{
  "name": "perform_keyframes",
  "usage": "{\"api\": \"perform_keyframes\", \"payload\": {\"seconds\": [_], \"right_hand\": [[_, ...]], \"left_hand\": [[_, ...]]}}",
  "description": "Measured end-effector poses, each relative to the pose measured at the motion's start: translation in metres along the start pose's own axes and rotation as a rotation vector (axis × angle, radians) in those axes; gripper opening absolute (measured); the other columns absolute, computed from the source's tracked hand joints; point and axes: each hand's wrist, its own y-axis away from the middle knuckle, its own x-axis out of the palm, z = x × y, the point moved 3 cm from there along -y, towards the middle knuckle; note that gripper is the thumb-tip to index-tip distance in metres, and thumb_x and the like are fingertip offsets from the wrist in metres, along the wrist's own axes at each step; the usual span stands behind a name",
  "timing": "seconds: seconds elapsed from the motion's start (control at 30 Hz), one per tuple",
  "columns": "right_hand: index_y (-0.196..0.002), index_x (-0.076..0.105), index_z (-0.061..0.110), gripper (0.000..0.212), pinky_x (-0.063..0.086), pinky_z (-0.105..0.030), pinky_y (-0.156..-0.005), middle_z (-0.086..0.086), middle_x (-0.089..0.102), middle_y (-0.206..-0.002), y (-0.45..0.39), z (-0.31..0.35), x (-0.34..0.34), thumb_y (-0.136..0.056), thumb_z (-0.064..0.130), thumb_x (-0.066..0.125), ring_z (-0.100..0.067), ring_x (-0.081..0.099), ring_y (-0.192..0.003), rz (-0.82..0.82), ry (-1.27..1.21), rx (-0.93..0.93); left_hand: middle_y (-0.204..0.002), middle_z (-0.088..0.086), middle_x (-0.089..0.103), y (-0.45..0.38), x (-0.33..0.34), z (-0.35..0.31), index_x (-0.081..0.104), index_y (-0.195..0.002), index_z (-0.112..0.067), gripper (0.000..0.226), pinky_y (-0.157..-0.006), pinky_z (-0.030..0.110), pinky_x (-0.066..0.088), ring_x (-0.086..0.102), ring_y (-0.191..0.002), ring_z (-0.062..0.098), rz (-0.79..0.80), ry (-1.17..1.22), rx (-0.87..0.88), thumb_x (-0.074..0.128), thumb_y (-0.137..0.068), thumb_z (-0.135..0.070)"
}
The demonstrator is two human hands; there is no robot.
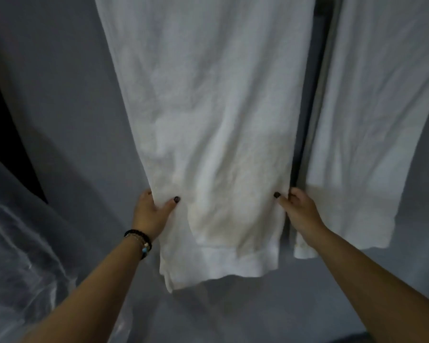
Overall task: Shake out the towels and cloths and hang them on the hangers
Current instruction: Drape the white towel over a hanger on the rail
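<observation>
A large white towel (208, 125) hangs down the middle of the view, faintly yellowed near its lower end; its top runs out of frame. My left hand (151, 211) grips the towel's left edge, thumb in front and fingers behind. On the right edge my right hand (297, 209) pinches the cloth the same way, at about the same height. A second white towel (372, 134) hangs to the right, apart from the first. No hanger shows.
A dark vertical gap with a grey frame (310, 134) runs between the two towels. Grey wall (60, 82) lies behind at the left. Clear crinkled plastic sheeting (22, 243) fills the lower left. Grey floor (233, 313) is below.
</observation>
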Motion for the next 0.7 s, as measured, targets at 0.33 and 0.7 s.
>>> {"api": "perform_keyframes", "payload": {"seconds": [0.33,0.7], "right_hand": [[-0.074,0.066,0.006,0.021,0.05,-0.034,-0.062,-0.012,0.068,-0.072,-0.042,0.023,0.014,-0.083,0.024,0.074,-0.027,0.066,-0.069,-0.028,0.347,-0.071],[-0.093,0.065,0.012,0.021,0.052,-0.028,-0.069,-0.002,0.069,-0.092,-0.065,0.313,-0.034,-0.091,0.033,0.063,-0.017,0.065,-0.079,-0.077,-0.344,-0.445]], "left_hand": [[-0.079,-0.004,0.073,-0.006,-0.024,0.009,0.071,-0.093,-0.014,0.016,-0.073,0.041,0.057,0.069,-0.082,0.026,-0.04,-0.049,-0.168,0.074,-0.083,-0.026],[-0.097,0.007,0.074,-0.076,-0.084,-0.2,0.066,-0.107,-0.022,0.033,-0.066,0.04,0.056,0.07,-0.08,0.029,-0.086,0.38,0.093,0.058,-0.089,-0.048]]}}
